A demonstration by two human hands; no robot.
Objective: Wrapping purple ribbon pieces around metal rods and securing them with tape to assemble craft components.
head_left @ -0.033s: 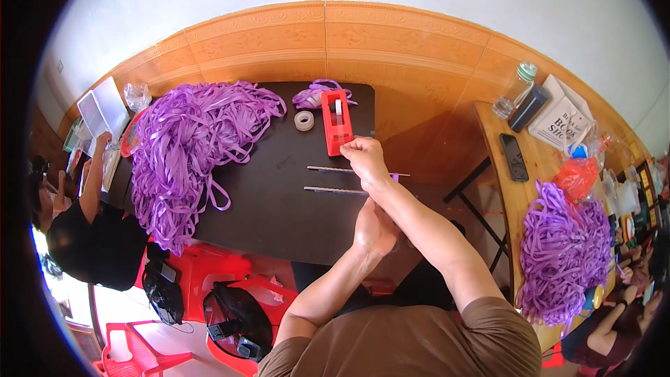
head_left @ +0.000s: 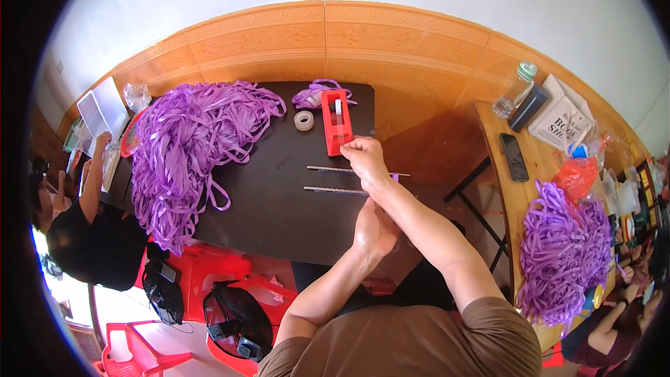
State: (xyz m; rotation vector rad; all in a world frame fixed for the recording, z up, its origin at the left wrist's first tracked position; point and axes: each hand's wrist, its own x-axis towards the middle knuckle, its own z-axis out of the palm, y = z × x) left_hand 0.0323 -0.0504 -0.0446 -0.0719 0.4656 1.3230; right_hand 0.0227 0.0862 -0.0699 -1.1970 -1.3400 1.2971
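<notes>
My right hand (head_left: 363,157) reaches over the black table (head_left: 279,216) to the near end of a red tape dispenser (head_left: 335,122), and its fingers pinch together there on the clear tape. A short purple ribbon piece (head_left: 394,176) sticks out beside that wrist. My left hand (head_left: 373,227) hovers at the table's front edge, under my right forearm, with its fingers hidden. Two thin strips (head_left: 331,169) (head_left: 331,190) lie side by side on the table just left of my hands. A loose roll of clear tape (head_left: 303,120) sits left of the dispenser.
A big heap of purple ribbon (head_left: 185,150) covers the table's left part, with a small bundle (head_left: 310,94) behind the dispenser. A person in black (head_left: 91,237) sits at the left. At the right, a wooden table (head_left: 513,195) holds another ribbon heap (head_left: 565,251), a phone, a bottle and bags. Red stools stand below.
</notes>
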